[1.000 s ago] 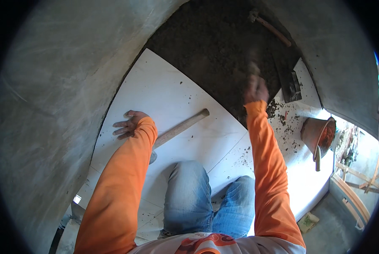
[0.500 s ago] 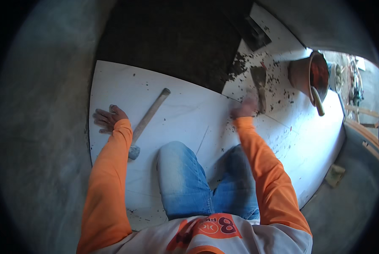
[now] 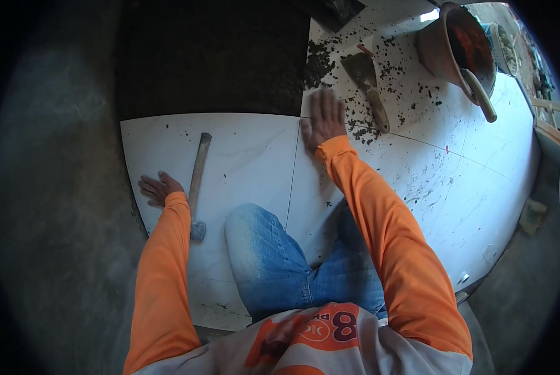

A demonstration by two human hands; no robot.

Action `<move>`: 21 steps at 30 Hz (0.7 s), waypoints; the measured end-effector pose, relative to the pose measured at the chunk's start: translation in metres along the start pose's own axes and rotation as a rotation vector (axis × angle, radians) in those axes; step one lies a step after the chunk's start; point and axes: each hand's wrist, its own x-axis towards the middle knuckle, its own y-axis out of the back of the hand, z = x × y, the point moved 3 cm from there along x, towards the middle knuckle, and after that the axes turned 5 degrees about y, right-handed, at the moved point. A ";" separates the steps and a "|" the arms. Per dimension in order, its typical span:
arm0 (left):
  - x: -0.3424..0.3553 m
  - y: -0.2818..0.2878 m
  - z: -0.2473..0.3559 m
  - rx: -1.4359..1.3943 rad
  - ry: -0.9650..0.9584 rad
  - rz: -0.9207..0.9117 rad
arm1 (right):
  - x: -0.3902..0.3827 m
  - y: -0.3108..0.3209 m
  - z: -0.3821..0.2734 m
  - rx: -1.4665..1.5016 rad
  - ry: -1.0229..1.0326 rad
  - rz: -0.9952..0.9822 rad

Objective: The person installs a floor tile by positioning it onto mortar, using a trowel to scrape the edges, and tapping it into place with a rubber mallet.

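My left hand (image 3: 161,189) lies flat with fingers spread on the white floor tile (image 3: 248,156), close to its left edge. Just right of it rests a mallet (image 3: 198,172), its wooden handle pointing away from me and its grey head near my knee. My right hand (image 3: 325,119), slightly blurred, is stretched out with nothing in it, over the tiles by the corner of the dark mortar bed (image 3: 211,59). To the right of those fingers a putty knife (image 3: 368,87) lies among scattered mortar crumbs.
A flat trowel (image 3: 335,11) lies at the far edge of the tiles. At the far right a tilted bucket (image 3: 439,53) has a tool handle (image 3: 480,97) sticking out, with another pail (image 3: 504,50) behind. A small block (image 3: 532,216) sits on the concrete floor at right.
My right hand has moved left and away from me, toward the mortar's corner. The view has turned a little; my left hand stays on the tile beside the mallet.
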 end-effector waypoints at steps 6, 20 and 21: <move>0.005 -0.003 -0.002 0.013 -0.004 0.041 | -0.060 -0.032 -0.063 0.091 -0.200 -0.054; -0.200 0.065 0.155 -0.614 -1.290 -0.434 | -0.173 -0.010 -0.062 0.200 0.700 -1.243; -0.224 0.064 0.165 -0.281 -1.372 -0.620 | -0.162 0.018 -0.066 0.259 0.540 -1.264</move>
